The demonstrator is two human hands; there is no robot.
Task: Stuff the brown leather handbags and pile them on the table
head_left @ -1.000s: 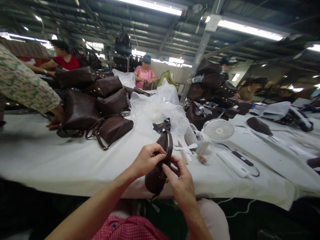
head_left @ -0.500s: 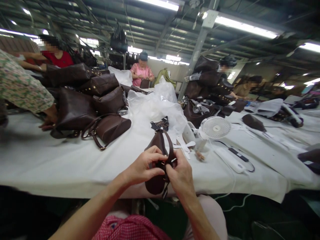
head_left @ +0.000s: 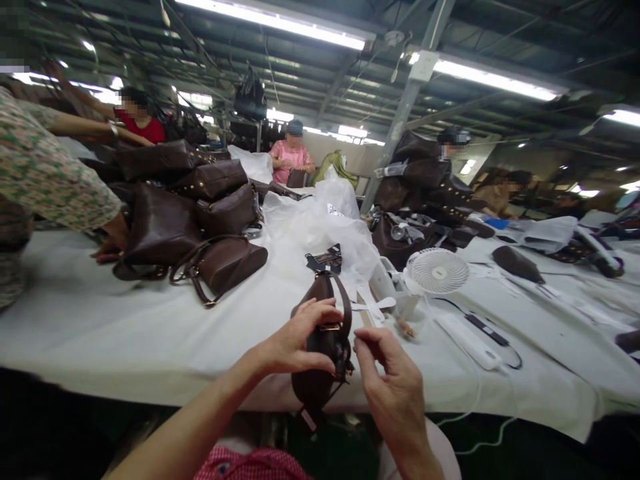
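Observation:
A small dark brown handbag (head_left: 315, 377) stands at the table's front edge, its strap looped up and gold-coloured hardware along its top. My left hand (head_left: 295, 340) grips the bag from the left, thumb and fingers spread around its top near a buckle. Just right of the bag, my right hand (head_left: 390, 373) is apart from it, thumb and forefinger pinched together. Whether anything lies in that pinch is too small to tell. A dark tag (head_left: 307, 421) hangs below the bag's near end. Black tags (head_left: 325, 259) lie beyond the bag.
Brown bags (head_left: 167, 220) are piled at left, where a co-worker's hand (head_left: 114, 237) rests. Clear plastic wrapping (head_left: 320, 223) heaps in the middle. A white fan (head_left: 437, 271), a white power strip (head_left: 467, 342) and its cord lie at right. Other people stand farther back.
My right hand has come off the bag and moved right, with fingers pinched. My left hand stays on the bag, its fingers wider apart. The view has shifted slightly.

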